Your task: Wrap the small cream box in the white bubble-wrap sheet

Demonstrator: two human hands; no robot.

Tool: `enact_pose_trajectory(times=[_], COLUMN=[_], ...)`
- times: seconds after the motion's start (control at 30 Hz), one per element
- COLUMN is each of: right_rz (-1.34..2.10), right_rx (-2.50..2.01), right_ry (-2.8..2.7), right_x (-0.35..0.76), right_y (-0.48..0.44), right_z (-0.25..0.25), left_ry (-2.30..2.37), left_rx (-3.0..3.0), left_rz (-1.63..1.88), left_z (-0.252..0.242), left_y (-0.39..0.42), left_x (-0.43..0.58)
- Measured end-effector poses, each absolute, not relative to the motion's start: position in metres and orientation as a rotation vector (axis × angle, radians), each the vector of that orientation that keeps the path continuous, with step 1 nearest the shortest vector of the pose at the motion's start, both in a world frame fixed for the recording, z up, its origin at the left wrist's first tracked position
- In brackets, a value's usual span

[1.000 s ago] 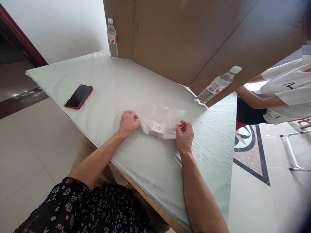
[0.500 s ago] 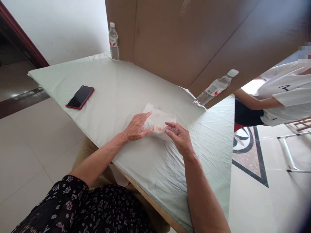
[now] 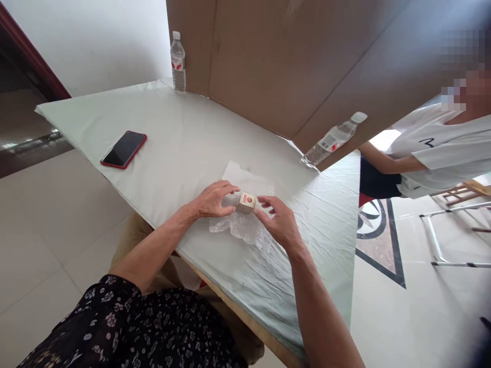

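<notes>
A small cream carton (image 3: 246,200) with red print lies on spread clear bubble wrap (image 3: 245,230), in front of me on the cloth. My left hand (image 3: 215,200) is at the carton's left end. Its thumb and index finger are apart, with bubble wrap showing between them and their tips at the carton's edge. Opposite it, my right hand (image 3: 279,221) has spread, bent fingers close to the carton's right end. Whether the fingertips press on the carton I cannot tell. Behind the carton lies a flat white sheet (image 3: 249,179).
A phone with a red edge (image 3: 124,149) lies at the left on the covered table (image 3: 184,138). Two water bottles (image 3: 178,64) stand against a brown cardboard panel (image 3: 261,61), the right one (image 3: 333,140) looking tilted. A person in a white shirt (image 3: 452,143) is beyond the panel.
The bubble wrap that covered the carton is now opened out toward me, and the carton shows bare. Both hands stay beside it. The view has shifted slightly.
</notes>
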State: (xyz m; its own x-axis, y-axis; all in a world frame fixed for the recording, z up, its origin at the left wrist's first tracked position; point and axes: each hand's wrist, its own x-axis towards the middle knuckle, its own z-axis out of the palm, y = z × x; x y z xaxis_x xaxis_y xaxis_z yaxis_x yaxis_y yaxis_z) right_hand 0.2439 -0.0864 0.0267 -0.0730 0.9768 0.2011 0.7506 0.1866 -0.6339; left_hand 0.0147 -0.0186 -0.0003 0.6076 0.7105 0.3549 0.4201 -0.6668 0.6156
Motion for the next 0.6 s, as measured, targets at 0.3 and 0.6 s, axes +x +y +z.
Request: enact_pose_trajectory(times=[0.3,0.6], right_rz=[0.344,-0.079], right_rx=[-1.689,-2.046], right_ry=[-1.669,-1.507], right_x=[0.288,0.346], right_y=[-0.083,-0.126], right_z=[0.010,0.010], left_ry=[0.906,0.900], left_rx=[2.482,2.483], left_rz=[0.491,0.509], left_z=[-0.010,-0.013], left_y=[-0.016,-0.017], left_x=[0.014,0.015])
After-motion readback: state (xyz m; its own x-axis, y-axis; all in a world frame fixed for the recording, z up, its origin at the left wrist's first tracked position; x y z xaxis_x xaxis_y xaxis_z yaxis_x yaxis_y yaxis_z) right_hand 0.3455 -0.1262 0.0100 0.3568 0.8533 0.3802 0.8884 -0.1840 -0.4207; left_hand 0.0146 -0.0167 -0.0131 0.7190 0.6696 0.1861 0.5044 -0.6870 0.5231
